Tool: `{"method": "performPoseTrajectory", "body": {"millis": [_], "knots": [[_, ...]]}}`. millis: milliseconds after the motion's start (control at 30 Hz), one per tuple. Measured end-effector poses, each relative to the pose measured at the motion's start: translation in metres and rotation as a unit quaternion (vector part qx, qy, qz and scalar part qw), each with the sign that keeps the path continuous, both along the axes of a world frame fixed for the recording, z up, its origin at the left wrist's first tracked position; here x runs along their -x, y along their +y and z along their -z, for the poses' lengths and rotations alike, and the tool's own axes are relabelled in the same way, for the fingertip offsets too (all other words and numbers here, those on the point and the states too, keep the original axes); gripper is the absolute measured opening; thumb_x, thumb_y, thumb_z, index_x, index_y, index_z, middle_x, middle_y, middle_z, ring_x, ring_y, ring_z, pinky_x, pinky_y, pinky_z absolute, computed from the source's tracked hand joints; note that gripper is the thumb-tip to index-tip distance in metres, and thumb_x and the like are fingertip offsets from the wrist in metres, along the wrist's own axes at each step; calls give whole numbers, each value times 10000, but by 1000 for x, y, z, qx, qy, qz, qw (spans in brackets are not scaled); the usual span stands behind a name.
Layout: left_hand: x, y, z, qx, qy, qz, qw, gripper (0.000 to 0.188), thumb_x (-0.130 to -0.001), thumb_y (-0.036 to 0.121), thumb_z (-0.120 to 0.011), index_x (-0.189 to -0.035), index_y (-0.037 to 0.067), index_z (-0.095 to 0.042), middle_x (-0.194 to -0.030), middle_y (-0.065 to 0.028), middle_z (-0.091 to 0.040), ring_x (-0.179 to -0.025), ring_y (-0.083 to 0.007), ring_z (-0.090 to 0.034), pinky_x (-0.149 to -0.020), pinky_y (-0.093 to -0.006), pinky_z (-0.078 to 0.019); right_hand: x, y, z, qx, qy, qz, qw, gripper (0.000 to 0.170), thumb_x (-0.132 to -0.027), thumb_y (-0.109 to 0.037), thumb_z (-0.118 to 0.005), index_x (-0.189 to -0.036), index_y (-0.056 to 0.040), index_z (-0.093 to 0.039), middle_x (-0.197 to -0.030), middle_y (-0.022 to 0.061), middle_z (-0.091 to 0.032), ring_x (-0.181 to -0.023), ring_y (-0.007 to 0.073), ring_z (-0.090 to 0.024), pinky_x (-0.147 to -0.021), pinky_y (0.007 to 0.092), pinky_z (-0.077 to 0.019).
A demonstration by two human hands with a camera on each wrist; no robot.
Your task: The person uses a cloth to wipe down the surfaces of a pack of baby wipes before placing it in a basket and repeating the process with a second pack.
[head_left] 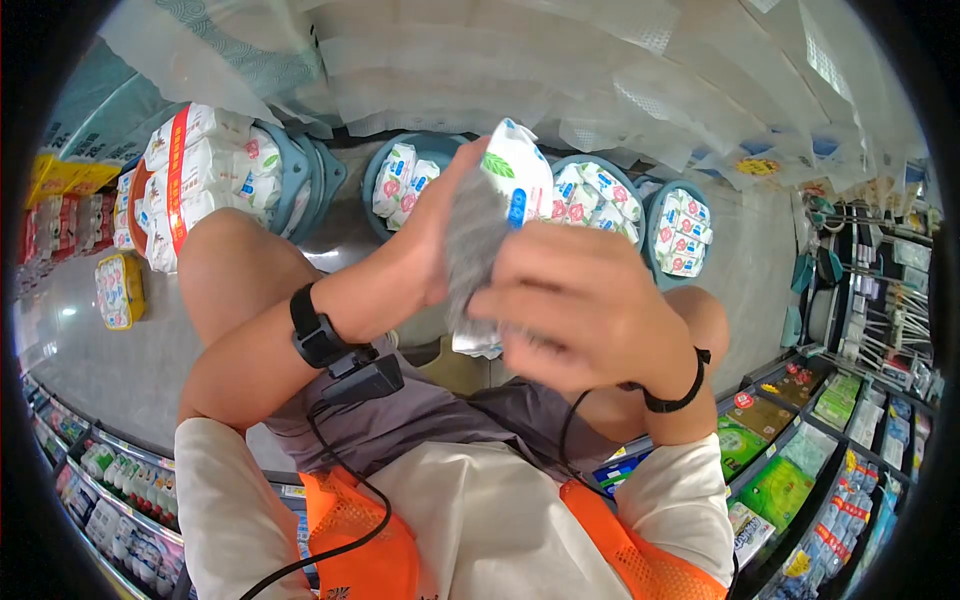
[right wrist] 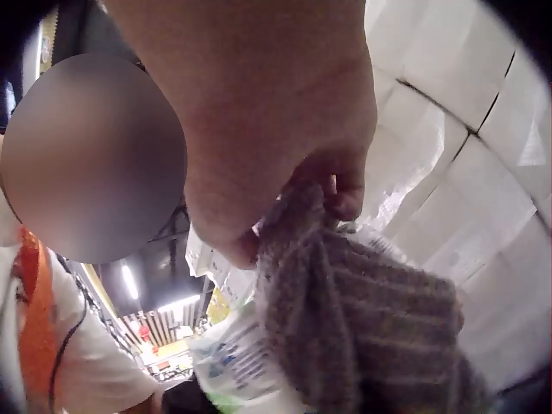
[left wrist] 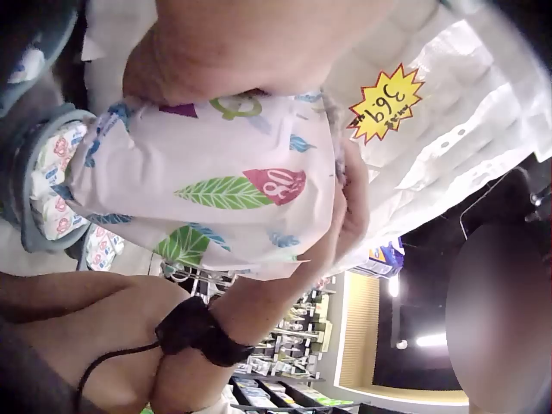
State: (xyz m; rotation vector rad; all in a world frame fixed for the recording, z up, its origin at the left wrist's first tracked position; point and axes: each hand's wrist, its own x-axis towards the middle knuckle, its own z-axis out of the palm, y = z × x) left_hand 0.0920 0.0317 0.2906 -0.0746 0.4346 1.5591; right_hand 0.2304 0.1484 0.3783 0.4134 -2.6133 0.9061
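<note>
A white soft pack of wipes [head_left: 524, 172], printed with green and blue leaves, is held up by my left hand [head_left: 432, 225] in front of the knees. Its leaf-printed face [left wrist: 241, 185] fills the middle of the left wrist view. My right hand [head_left: 580, 300], blurred in the head view, pinches a grey ribbed knit cloth [right wrist: 371, 310] between thumb and fingers. The cloth lies against the pack's side, covering part of it. Beyond the cloth in the right wrist view, a piece of the pack [right wrist: 237, 358] shows.
Blue baskets [head_left: 375, 180] of similar packs stand on the floor ahead, below plastic-wrapped white stacks [head_left: 480, 60]. At the left are a tall pile of packs [head_left: 200, 175] and a yellow-edged tub [head_left: 120, 290]. Goods shelves [head_left: 800, 450] run along the right side and behind.
</note>
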Motion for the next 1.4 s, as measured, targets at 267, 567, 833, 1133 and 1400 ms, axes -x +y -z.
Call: {"method": "performPoseTrajectory", "body": {"millis": [267, 567, 833, 1133, 1400], "knots": [[10, -2, 5, 13, -32, -10, 999, 525, -1086, 532, -437, -1249, 95, -679, -1060, -103, -760, -891, -252, -770, -777, -403, -653, 10, 34, 0, 44, -11, 159, 986, 290, -786, -34, -731, -1074, -63, -737, -936, 101, -635, -739, 303, -649, -641, 398, -550], [33, -12, 10, -59, -139, -10, 988, 701, -1025, 552, -340, -1370, 19, -638, -1276, -195, -717, -1153, -340, -713, -1014, -476, -585, 11, -1, 14, 49, 58, 59, 995, 313, -770, 22, -705, -1067, -73, -713, -932, 100, -617, -725, 299, -641, -633, 374, -544], [17, -17, -1, -64, -113, 22, 991, 623, -1072, 500, -417, -1515, 78, -531, -1420, -186, -626, -1285, -351, -636, -1107, -532, -509, 20, 12, 20, 95, 100, 181, 974, 286, -756, 35, -705, -1014, -85, -717, -882, 92, -602, -732, 277, -634, -649, 377, -532], [30, -6, -21, -158, 5, -8, 987, 648, -1101, 393, -421, -1619, 8, -363, -1609, -206, -476, -1468, -335, -505, -1249, -475, -405, 6, -17, 28, -41, 178, 49, 982, 454, -691, -354, -902, -1078, -181, -738, -1092, 57, -643, -893, 272, -624, -755, 403, -452], [26, -6, -23, -45, 32, -63, 997, 630, -1087, 498, -359, -1482, 50, -560, -1472, -175, -601, -1326, -328, -621, -1122, -502, -523, 14, 1, 16, -79, 116, 102, 985, 718, -570, -407, -904, -1243, -233, -724, -1344, 98, -613, -1215, 373, -610, -1058, 546, -504]]}}
